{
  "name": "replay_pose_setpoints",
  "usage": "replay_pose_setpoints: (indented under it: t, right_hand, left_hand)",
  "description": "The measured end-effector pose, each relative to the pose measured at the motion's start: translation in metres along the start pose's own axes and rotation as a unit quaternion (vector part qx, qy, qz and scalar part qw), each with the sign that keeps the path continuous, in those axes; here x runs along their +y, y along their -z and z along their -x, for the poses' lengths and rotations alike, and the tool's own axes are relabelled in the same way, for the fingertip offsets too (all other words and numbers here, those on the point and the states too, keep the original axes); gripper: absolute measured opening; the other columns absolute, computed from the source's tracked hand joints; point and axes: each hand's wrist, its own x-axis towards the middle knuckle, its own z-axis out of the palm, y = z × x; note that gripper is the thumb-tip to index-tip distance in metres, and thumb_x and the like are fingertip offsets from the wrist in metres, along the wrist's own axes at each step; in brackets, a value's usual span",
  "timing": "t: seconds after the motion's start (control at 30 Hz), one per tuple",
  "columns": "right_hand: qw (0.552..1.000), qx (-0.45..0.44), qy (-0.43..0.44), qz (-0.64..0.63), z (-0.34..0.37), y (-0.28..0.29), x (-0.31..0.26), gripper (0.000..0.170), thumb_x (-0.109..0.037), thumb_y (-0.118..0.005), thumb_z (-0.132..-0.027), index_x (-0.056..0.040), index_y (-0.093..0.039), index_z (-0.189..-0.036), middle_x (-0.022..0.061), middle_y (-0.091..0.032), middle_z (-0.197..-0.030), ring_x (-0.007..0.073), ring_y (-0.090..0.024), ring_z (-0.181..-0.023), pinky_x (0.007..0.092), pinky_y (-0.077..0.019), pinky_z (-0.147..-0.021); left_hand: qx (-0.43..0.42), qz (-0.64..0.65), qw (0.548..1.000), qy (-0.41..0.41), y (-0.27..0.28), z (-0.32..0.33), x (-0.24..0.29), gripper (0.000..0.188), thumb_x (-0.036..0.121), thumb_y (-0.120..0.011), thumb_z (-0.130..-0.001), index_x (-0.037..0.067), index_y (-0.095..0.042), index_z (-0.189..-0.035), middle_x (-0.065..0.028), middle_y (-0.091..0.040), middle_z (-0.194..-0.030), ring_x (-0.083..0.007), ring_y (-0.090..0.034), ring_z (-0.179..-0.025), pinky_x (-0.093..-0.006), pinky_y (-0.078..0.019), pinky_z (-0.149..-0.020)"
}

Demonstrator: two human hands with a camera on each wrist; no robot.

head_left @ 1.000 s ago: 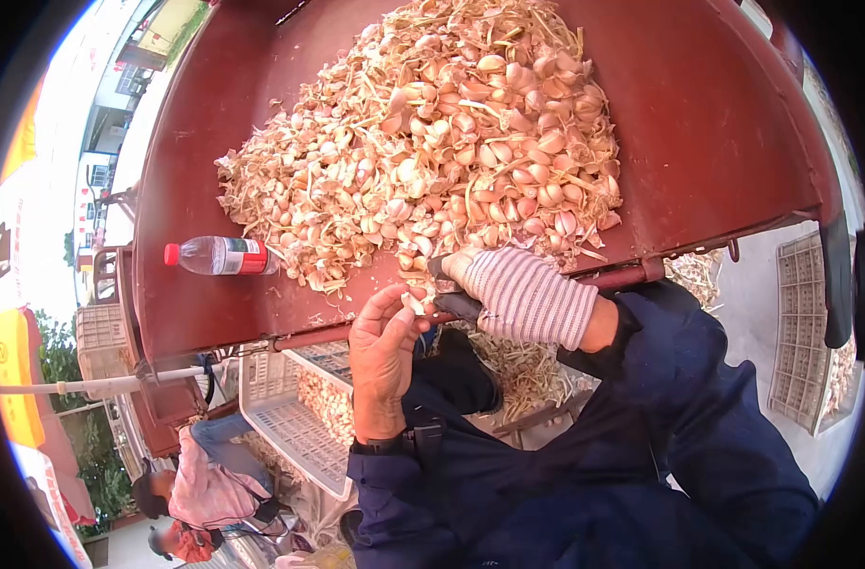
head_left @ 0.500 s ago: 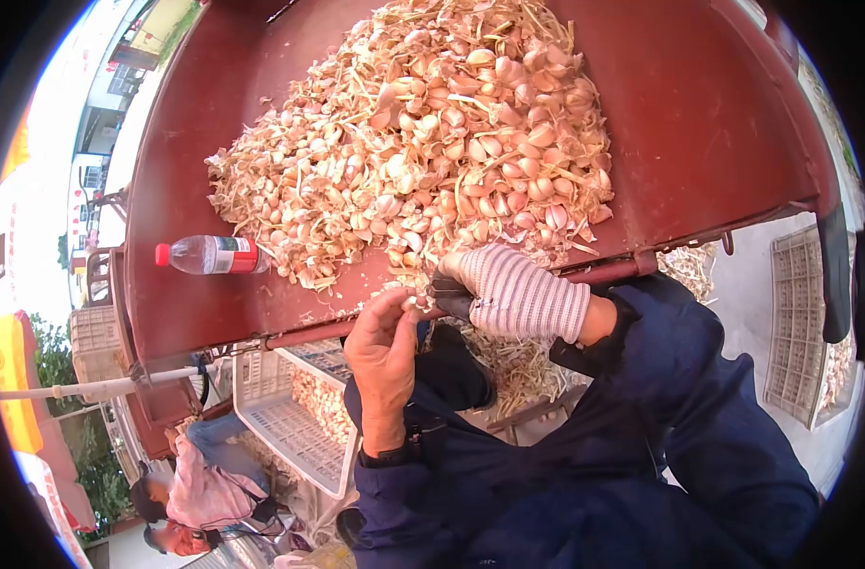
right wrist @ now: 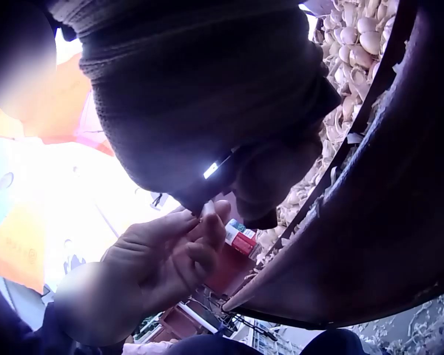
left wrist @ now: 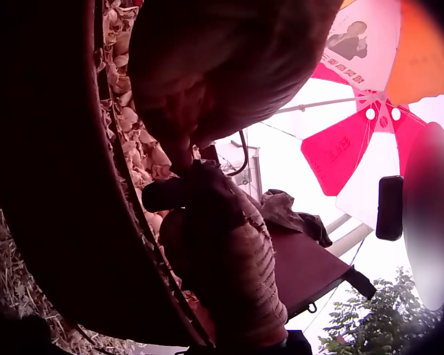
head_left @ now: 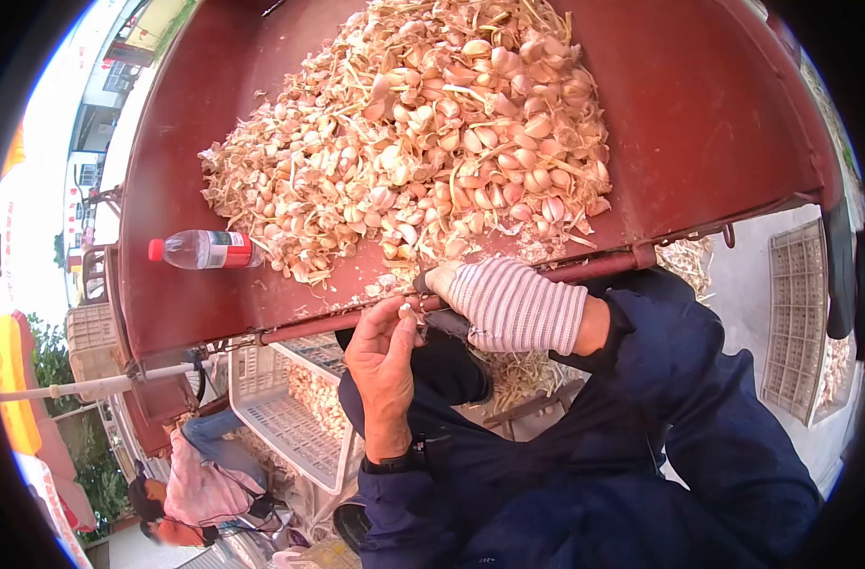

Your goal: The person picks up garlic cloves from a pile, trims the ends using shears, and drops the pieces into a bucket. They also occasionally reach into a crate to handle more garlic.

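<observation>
At the front edge of a red metal truck bed (head_left: 698,123), my bare left hand (head_left: 383,365) pinches a small pale garlic clove (head_left: 407,311) between thumb and fingertips. Close beside it, my right hand (head_left: 520,305) wears a striped knit glove with dark coverings on the fingers. Its fingers are curled round a small knife, whose short bright blade (right wrist: 216,166) glints in the right wrist view, just above the clove; the handle is hidden. Beyond both hands lies a large heap of garlic cloves (head_left: 432,142) with loose skins and dry stalks.
A water bottle (head_left: 205,249) with a red cap lies left of the heap. Below the bed's edge stands a white plastic crate (head_left: 290,427) with cloves in it. Another crate (head_left: 793,322) is at the right. Two people sit at the lower left, one in a pink top (head_left: 200,484).
The left hand still pinches the small clove near the knife. The gloved right hand has shifted slightly left and down. The whole scene has drifted a little left as the head moved.
</observation>
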Motion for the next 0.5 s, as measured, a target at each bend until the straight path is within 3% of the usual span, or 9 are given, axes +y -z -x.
replay_pose_setpoints:
  t: [0.07, 0.13, 0.37, 0.5]
  right_hand:
    - [0.998, 0.003, 0.054, 0.031, 0.0007, -0.0018, 0.0014, 0.02, -0.017, -0.057, -0.081, -0.0023, -0.058, -0.095, 0.0189, -0.062, -0.075, 0.0353, -0.064, -0.071, 0.044, -0.05, -0.058]
    - [0.998, 0.003, 0.045, 0.032, 0.0011, -0.0009, -0.0002, 0.019, -0.018, -0.058, -0.081, -0.0024, -0.059, -0.092, 0.0185, -0.062, -0.074, 0.0352, -0.064, -0.07, 0.0439, -0.0502, -0.058]
    - [0.996, -0.01, 0.031, 0.084, 0.0043, 0.0032, -0.0032, 0.018, -0.02, -0.057, -0.082, -0.0047, -0.057, -0.091, 0.016, -0.061, -0.073, 0.034, -0.064, -0.065, 0.0445, -0.0485, -0.052]
    - [0.993, 0.004, 0.048, 0.106, 0.0058, -0.0006, 0.0, 0.016, -0.018, -0.056, -0.081, -0.004, -0.057, -0.089, 0.0161, -0.061, -0.071, 0.0331, -0.064, -0.063, 0.0434, -0.0484, -0.049]
  left_hand:
    - [0.002, -0.015, 1.0, -0.004, -0.0005, 0.0001, 0.0003, 0.024, 0.0, -0.059, -0.088, -0.002, -0.059, -0.113, -0.008, -0.065, -0.095, -0.0083, -0.057, -0.075, -0.0219, -0.0484, -0.066]
    - [-0.012, -0.09, 0.996, -0.015, 0.0008, 0.0007, 0.0, 0.024, 0.001, -0.059, -0.089, -0.003, -0.061, -0.112, -0.0044, -0.063, -0.086, -0.007, -0.054, -0.072, -0.0209, -0.0463, -0.065]
    - [-0.033, -0.153, 0.988, -0.012, -0.0016, 0.0002, -0.003, 0.021, 0.0, -0.057, -0.09, -0.002, -0.062, -0.111, -0.003, -0.061, -0.094, -0.0064, -0.055, -0.075, -0.0196, -0.0453, -0.067]
    - [-0.04, -0.282, 0.956, -0.073, -0.0034, -0.0025, -0.0008, 0.022, 0.001, -0.06, -0.087, -0.001, -0.062, -0.109, -0.0084, -0.064, -0.092, -0.0125, -0.06, -0.077, -0.0242, -0.0474, -0.068]
